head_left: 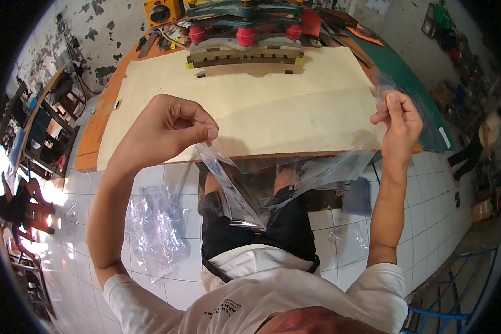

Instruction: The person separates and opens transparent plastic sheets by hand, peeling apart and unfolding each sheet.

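Note:
A clear plastic sheet [332,170] hangs between my two hands and sags in a V over my lap, with folds and shiny creases. My left hand [175,125] is closed, pinching one corner of the sheet between thumb and forefinger above the table's front edge. On the other side, my right hand [398,119] is closed around another part of the sheet, and some of the film sticks up and trails beyond the fingers. Below both hands lies a cream-coloured sheet [250,108] that covers much of the table.
A press-like machine [245,36] with red cylinders stands at the table's back. The green table section [428,119] lies to the right. Crumpled clear plastic [157,231] is on the tiled floor at left. Other people [487,136] are in the background on both sides.

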A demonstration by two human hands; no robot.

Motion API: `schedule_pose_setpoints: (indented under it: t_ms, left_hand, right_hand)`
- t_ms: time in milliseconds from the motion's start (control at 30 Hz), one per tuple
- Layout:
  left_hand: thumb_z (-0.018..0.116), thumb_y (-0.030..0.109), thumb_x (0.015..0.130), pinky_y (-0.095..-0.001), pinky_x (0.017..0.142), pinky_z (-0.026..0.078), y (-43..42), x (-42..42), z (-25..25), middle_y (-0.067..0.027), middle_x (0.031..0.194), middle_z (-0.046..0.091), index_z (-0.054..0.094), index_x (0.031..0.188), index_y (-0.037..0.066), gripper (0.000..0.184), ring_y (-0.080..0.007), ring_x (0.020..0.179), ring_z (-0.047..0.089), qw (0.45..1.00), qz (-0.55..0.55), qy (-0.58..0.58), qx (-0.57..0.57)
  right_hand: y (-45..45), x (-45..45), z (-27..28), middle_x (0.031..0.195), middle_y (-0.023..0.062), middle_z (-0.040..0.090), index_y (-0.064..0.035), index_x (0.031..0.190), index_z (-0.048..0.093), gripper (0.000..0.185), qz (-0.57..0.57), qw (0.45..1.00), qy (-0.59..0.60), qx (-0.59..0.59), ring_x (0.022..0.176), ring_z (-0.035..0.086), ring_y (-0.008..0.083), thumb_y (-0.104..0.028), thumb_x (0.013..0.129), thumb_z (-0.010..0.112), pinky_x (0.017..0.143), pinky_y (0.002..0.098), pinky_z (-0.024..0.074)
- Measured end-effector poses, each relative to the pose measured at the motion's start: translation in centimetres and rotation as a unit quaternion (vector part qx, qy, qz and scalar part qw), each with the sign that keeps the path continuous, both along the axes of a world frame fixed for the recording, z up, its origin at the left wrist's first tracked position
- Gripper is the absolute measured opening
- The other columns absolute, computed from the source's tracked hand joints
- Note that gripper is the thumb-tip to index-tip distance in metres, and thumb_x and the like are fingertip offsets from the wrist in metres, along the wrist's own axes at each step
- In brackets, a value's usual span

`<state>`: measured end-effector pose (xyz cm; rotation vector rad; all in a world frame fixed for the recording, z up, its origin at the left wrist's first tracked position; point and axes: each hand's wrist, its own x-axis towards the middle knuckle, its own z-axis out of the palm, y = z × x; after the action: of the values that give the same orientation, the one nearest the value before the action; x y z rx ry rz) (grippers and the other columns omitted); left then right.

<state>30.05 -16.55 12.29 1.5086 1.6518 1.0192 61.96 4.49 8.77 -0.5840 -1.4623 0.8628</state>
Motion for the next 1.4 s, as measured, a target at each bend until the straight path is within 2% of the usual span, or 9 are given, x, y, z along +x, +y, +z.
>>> schedule_pose_setpoints:
  t_ms: [167,233,367,700,800,867,967,1200,1400]
  left_hand:
    - [0.069,0.004,0.088,-0.0253,0.074,0.052,0.3,0.0,-0.8,-0.0057,0.080,0.067,0.066,0.087,-0.005,0.009,-0.0110,0.076,0.064,1.000,-0.014,0.005,0.003]
    - [0.065,0.001,0.087,-0.0229,0.068,0.051,0.2,0.1,-1.2,-0.0050,0.076,0.068,0.068,0.085,-0.006,0.008,-0.0088,0.073,0.064,0.999,0.003,-0.024,0.027]
    - [0.064,0.001,0.088,-0.0237,0.068,0.051,-0.3,0.9,-1.4,-0.0053,0.077,0.067,0.065,0.085,-0.005,0.007,-0.0094,0.073,0.064,0.999,0.002,-0.013,0.033]
    - [0.067,0.005,0.089,-0.0257,0.074,0.052,-1.1,1.7,-2.4,-0.0041,0.079,0.065,0.064,0.086,-0.004,0.010,-0.0103,0.077,0.063,0.998,0.007,0.055,0.033]
    - [0.067,0.005,0.087,-0.0266,0.075,0.053,-1.2,1.7,-3.3,-0.0083,0.078,0.069,0.068,0.089,-0.007,0.013,-0.0110,0.074,0.063,0.996,0.022,0.050,0.066]
    - [0.067,0.007,0.089,-0.0261,0.075,0.051,-1.3,1.7,-3.8,-0.0067,0.083,0.068,0.069,0.095,-0.005,0.014,-0.0113,0.079,0.063,0.995,0.032,0.060,0.078]
    - [0.068,0.009,0.089,-0.0271,0.077,0.051,-1.4,1.4,-4.2,-0.0085,0.084,0.069,0.071,0.096,-0.004,0.015,-0.0124,0.080,0.064,0.994,0.011,0.077,0.071]
    - [0.068,0.008,0.088,-0.0273,0.078,0.050,-1.4,1.2,-5.3,-0.0092,0.086,0.069,0.070,0.090,-0.004,0.012,-0.0124,0.080,0.063,0.995,0.008,0.067,0.073]
    - [0.067,0.006,0.088,-0.0286,0.081,0.052,-1.2,1.7,-6.1,-0.0091,0.089,0.070,0.067,0.097,-0.005,0.015,-0.0132,0.083,0.064,0.995,-0.002,0.056,0.088]
  right_hand:
    - [-0.1,-0.3,0.3,0.073,0.0062,0.063,0.0028,0.095,0.065,0.022,-0.007,1.000,-0.001,0.019,0.055,0.058,0.0110,-0.019,0.096,0.061,0.054,0.0237,0.0476]
    - [-0.4,-0.5,0.7,0.073,0.0061,0.063,0.0026,0.095,0.065,0.022,-0.011,1.000,-0.002,0.025,0.055,0.058,0.0108,-0.019,0.096,0.061,0.054,0.0236,0.0476]
    - [-0.6,-0.7,1.4,0.071,0.0055,0.062,0.0017,0.093,0.065,0.021,0.001,0.999,-0.001,0.034,0.055,0.058,0.0101,-0.018,0.095,0.061,0.053,0.0230,0.0478]
    - [-1.1,-1.3,3.3,0.071,0.0043,0.062,0.0014,0.093,0.066,0.021,0.014,0.996,-0.031,0.085,0.055,0.059,0.0098,-0.019,0.095,0.062,0.051,0.0225,0.0476]
    - [-1.4,-1.3,3.5,0.071,0.0044,0.062,0.0014,0.093,0.066,0.021,0.015,0.996,-0.034,0.085,0.055,0.059,0.0100,-0.020,0.095,0.062,0.051,0.0224,0.0475]
    - [-1.5,-1.4,3.5,0.071,0.0046,0.063,0.0016,0.094,0.066,0.021,0.020,0.995,-0.036,0.088,0.055,0.059,0.0098,-0.019,0.095,0.062,0.051,0.0222,0.0475]
    - [-1.9,-1.5,3.7,0.071,0.0048,0.063,0.0016,0.094,0.066,0.021,0.027,0.994,-0.042,0.102,0.055,0.059,0.0092,-0.018,0.096,0.062,0.051,0.0222,0.0478]
    - [-2.6,-1.9,4.1,0.071,0.0049,0.063,0.0015,0.094,0.065,0.019,0.036,0.991,-0.044,0.119,0.056,0.059,0.0082,-0.017,0.095,0.062,0.052,0.0215,0.0488]
    - [-3.1,-2.2,4.3,0.071,0.0050,0.063,0.0014,0.095,0.065,0.018,0.038,0.988,-0.060,0.134,0.057,0.059,0.0079,-0.017,0.095,0.063,0.052,0.0213,0.0488]
